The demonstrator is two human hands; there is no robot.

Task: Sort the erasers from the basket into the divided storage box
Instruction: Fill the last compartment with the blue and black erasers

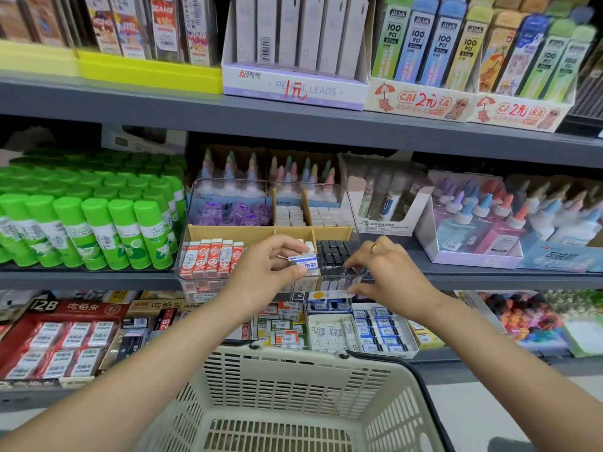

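A clear divided storage box with wooden dividers stands on the middle shelf. Its compartments hold red-and-white erasers, black erasers, purple-wrapped erasers and white erasers. My left hand pinches a white eraser with a blue sleeve over the box's front middle compartment. My right hand, wearing a ring, rests its fingertips on the box's front right rim beside the black erasers; nothing shows in it. The cream plastic basket sits below, and its visible floor is bare.
Green glue sticks crowd the shelf left of the box. Glue bottles in display cartons stand to its right. The grey shelf above carries pencil lead boxes. Eraser cartons fill the lower shelf behind the basket.
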